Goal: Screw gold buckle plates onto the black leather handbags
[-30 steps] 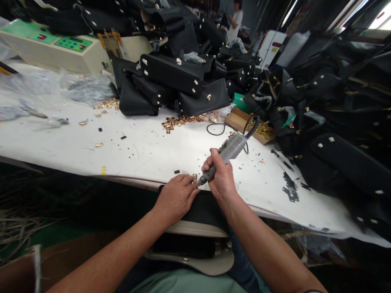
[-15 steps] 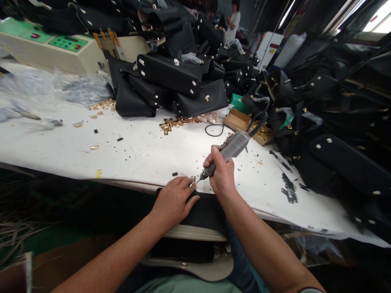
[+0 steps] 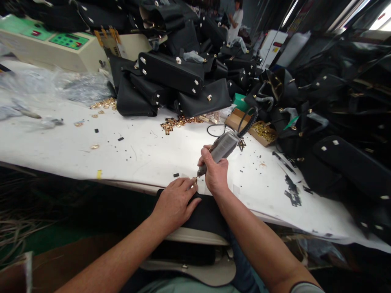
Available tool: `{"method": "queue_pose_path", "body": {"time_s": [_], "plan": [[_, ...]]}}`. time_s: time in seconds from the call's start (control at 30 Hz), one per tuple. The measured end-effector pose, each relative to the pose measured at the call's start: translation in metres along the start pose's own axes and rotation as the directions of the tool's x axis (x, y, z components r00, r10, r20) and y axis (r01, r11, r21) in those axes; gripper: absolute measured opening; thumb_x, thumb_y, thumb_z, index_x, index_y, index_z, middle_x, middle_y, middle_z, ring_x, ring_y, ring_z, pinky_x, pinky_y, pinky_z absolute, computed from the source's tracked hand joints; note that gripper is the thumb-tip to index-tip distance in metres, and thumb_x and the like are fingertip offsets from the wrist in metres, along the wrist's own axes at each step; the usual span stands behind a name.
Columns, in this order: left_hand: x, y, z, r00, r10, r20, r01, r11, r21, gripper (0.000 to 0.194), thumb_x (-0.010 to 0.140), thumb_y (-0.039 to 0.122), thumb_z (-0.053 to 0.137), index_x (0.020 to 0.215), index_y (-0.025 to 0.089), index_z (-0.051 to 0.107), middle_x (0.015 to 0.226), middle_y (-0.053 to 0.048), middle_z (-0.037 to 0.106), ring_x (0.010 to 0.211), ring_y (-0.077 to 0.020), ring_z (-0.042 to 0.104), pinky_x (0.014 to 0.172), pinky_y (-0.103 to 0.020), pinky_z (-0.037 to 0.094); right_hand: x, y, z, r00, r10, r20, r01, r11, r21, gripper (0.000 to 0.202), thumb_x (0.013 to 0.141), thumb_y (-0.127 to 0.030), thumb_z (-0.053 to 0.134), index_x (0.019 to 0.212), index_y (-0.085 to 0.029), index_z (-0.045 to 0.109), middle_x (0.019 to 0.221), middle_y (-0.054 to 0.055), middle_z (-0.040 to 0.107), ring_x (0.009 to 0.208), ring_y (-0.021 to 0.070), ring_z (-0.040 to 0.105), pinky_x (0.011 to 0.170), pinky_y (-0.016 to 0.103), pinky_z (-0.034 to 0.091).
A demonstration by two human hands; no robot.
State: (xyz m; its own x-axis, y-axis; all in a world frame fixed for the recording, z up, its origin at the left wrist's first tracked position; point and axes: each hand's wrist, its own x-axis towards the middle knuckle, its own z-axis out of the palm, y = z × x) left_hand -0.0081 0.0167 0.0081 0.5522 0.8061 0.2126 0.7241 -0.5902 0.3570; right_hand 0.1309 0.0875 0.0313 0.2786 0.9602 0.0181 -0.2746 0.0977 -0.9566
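Observation:
My left hand (image 3: 177, 202) presses down on a black leather handbag (image 3: 210, 211) in my lap, at the table's front edge. Its thumb lies on the leather, and the fingertips hold a small gold metal fitting (image 3: 194, 182) at the bag's upper edge. Wrapped in my right hand (image 3: 216, 174) is a grey electric screwdriver (image 3: 225, 145), tilted with its cord end up and to the right. Its bit meets the gold fitting beside my left index finger; the exact contact is too small to make out. The bag's pale inner flap (image 3: 198, 236) shows below.
Black handbags (image 3: 171, 73) are heaped along the back and right. Gold fittings (image 3: 171, 124) lie loose before them, near a cardboard box (image 3: 264, 133) of small gold parts. Black plates (image 3: 292, 191) lie right; a green-topped machine (image 3: 61, 44) stands back left. A person (image 3: 235, 22) is far behind.
The screwdriver and my right hand have moved slightly left, bringing the bit onto the gold fitting. My left hand stays nearly where it was on the bag.

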Motion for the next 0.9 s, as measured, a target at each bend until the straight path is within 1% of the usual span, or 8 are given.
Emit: {"method": "queue_pose_path", "body": {"time_s": [0.2,0.67,0.8,0.9], "plan": [[0.0,-0.0002,-0.0011,1.0,-0.003,0.008,0.003,1.0,-0.004,0.03,0.095,0.032,0.06,0.121,0.019,0.064,0.128,-0.009,0.064,0.121,-0.0294,0.055,0.104,-0.05,0.049,-0.0005,0.0042,0.0011,1.0,0.01,0.006,-0.01,1.0,0.0,0.037,0.077,-0.048,0.078,0.098,-0.018,0.068,0.059,-0.004,0.059,0.048,0.0097,0.05,0.044,0.021,0.039],[0.0011,0.0002,-0.0007,1.0,-0.007,0.023,0.007,1.0,0.005,0.031,0.095,0.033,0.059,0.122,0.019,0.063,0.131,-0.009,0.062,0.123,-0.0301,0.053,0.106,-0.05,0.048,0.0004,0.0061,0.0008,1.0,0.016,0.026,-0.015,0.999,-0.037,0.037,0.078,-0.049,0.077,0.099,-0.019,0.069,0.058,-0.004,0.059,0.048,0.0099,0.051,0.047,0.022,0.042],[0.0008,0.0008,-0.0012,0.999,-0.013,0.033,0.013,1.0,0.006,0.031,0.095,0.033,0.059,0.122,0.019,0.063,0.129,-0.009,0.063,0.122,-0.0299,0.053,0.105,-0.05,0.048,-0.001,0.003,0.001,0.997,0.004,0.075,0.003,0.996,-0.084,0.037,0.079,-0.048,0.077,0.099,-0.018,0.069,0.06,-0.003,0.06,0.052,0.0112,0.054,0.051,0.023,0.045],[0.0006,0.0013,-0.002,0.999,-0.013,0.04,0.013,1.0,0.0,0.03,0.095,0.033,0.059,0.121,0.019,0.063,0.127,-0.009,0.062,0.121,-0.0297,0.053,0.105,-0.05,0.048,-0.0041,-0.0024,0.0035,0.992,0.019,0.127,-0.003,0.992,-0.126,0.036,0.078,-0.047,0.076,0.097,-0.017,0.069,0.061,-0.003,0.06,0.05,0.0109,0.053,0.05,0.024,0.045]]}}
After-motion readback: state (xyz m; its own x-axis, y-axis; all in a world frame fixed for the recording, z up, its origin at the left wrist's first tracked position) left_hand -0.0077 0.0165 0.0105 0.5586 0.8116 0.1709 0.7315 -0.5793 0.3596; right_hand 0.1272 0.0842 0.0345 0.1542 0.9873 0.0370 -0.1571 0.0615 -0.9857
